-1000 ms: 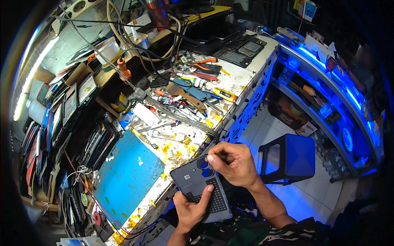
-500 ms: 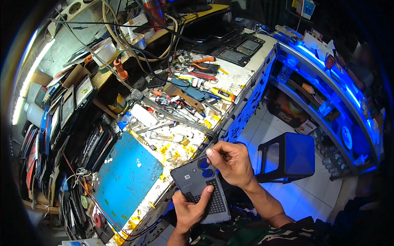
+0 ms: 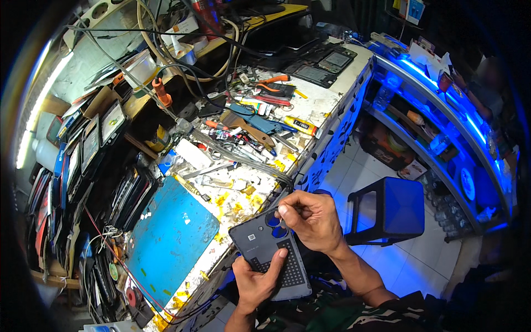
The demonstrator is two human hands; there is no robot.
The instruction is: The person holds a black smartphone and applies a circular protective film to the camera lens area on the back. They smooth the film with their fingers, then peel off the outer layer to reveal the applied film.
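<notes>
My left hand (image 3: 259, 280) grips a dark grey phone back cover (image 3: 265, 244), thumb flat across its inner face and fingers behind it. The cover is tilted, with round camera openings at its upper right and a dotted pattern lower down. Over those openings is my right hand (image 3: 314, 221), its thumb and forefinger pinched together at the cover's top corner. Whatever sits between these fingertips is too small to make out. Left of the cover, on the cluttered workbench (image 3: 243, 185), lies a worn blue mat (image 3: 171, 238).
Pliers (image 3: 274, 86), a yellow glue tube (image 3: 300, 126) and several hand tools crowd the bench. Cables (image 3: 238, 157) run across it. Stacked phone parts (image 3: 91, 144) stand at the left. A dark stool (image 3: 387, 213) is on the tiled floor, before a blue-lit display counter (image 3: 431, 110).
My right hand's fingertips have shifted slightly down and left, closer over the camera openings. The left hand and the back cover stay almost where they were.
</notes>
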